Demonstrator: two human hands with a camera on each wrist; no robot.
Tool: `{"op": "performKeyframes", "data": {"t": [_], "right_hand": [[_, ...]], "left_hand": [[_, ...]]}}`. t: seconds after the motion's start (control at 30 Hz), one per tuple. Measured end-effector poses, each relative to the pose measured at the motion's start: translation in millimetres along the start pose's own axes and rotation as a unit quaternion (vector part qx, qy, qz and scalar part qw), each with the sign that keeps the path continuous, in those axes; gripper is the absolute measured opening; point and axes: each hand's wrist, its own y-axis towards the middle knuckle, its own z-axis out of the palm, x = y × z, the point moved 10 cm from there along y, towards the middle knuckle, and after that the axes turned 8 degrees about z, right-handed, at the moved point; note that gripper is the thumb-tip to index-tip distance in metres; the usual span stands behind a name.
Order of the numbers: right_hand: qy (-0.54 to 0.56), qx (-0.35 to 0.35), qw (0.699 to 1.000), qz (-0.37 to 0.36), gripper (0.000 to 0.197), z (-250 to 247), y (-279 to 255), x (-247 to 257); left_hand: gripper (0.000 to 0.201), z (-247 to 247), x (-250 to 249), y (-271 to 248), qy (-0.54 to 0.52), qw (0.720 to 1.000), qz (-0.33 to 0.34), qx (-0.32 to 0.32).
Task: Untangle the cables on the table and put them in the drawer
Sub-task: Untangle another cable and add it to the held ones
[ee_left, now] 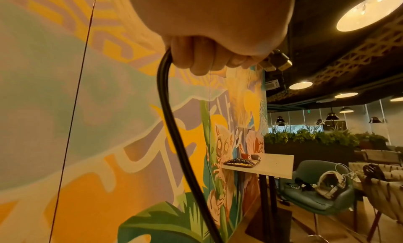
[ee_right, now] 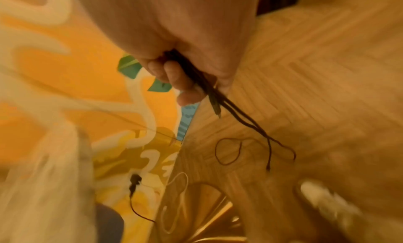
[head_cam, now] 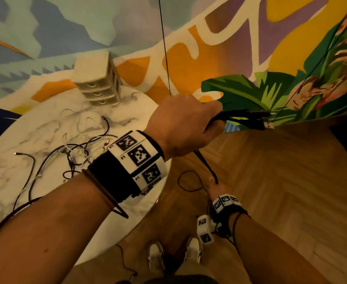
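Observation:
A tangle of thin black and white cables [head_cam: 72, 152] lies on the round marble table [head_cam: 25, 130]. A small beige drawer unit [head_cam: 98, 83] stands at the table's far edge, its drawers closed. My left hand [head_cam: 189, 124] is raised to the right of the table and grips a black cable [head_cam: 205, 160] in its fist, with the plug ends [head_cam: 267, 124] sticking out past the fingers. The left wrist view shows that cable [ee_left: 174, 134] hanging down from the left hand [ee_left: 207, 40]. Lower down, over the floor, my right hand [head_cam: 214, 188] holds the same black cable [ee_right: 240, 115], whose thin ends dangle.
A painted mural wall [head_cam: 230, 37] rises behind the table, with thin black cords [head_cam: 165, 48] hanging in front of it. Wooden floor [head_cam: 291, 181] lies to the right, and my white shoes [head_cam: 156, 255] are below. A side table [ee_left: 272, 165] and a green chair [ee_left: 316, 195] stand farther off.

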Motion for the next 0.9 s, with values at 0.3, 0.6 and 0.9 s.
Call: {"op": "performKeyframes", "data": {"t": [0.3,0.6,0.9], "right_hand": [[-0.008,0.114,0.983,-0.144,0.04,12,-16,53],[0.182,0.298,0.867,-0.354,0.054,-40,-151,145],[0.215,0.187,0.908,-0.307,0.045,-36,-111,143]], "left_hand": [[0.032,36,34,-14,-0.317,0.929,-0.157,-0.108],[0.051,162,22,-57,-0.497,0.811,-0.302,0.064],[0.013,124,61,-62,-0.269,0.923,-0.265,-0.065]]}}
